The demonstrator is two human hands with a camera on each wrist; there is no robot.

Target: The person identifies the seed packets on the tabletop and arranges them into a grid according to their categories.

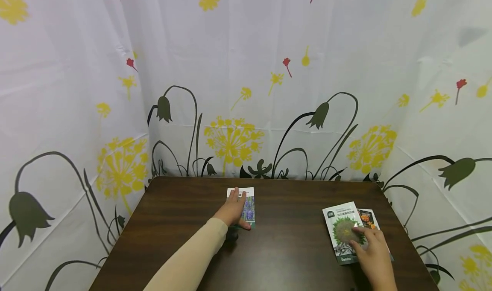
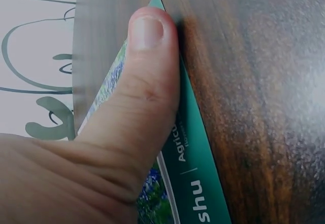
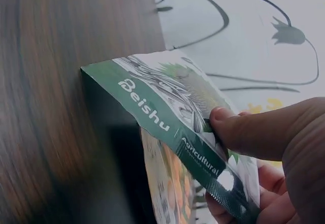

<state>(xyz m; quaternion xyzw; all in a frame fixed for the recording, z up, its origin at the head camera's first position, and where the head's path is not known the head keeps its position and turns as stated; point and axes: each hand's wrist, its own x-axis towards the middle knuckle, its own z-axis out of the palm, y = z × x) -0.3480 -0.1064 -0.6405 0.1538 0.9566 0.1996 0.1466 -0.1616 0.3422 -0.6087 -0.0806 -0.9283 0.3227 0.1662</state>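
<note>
Flat on the table, a seed packet with purple flowers [image 1: 249, 209] lies under my left hand [image 1: 231, 210]. The left fingers are straight and spread over it, and the thumb [image 2: 151, 56] lies across its green lower end in the left wrist view. At the right, my right hand [image 1: 372, 250] pinches a seed packet with a pale green flower [image 1: 342, 230], thumb on its printed face and fingers behind. That packet is tilted up off the table in the right wrist view. A seed packet with orange flowers [image 3: 170, 176] is partly hidden beneath it; I cannot tell whether the fingers hold it too.
The dark wooden table [image 1: 284, 240] runs back to a white curtain [image 1: 246, 69] printed with flowers, which also hangs along both sides. A small black object [image 1: 232, 234] sits at my left wrist.
</note>
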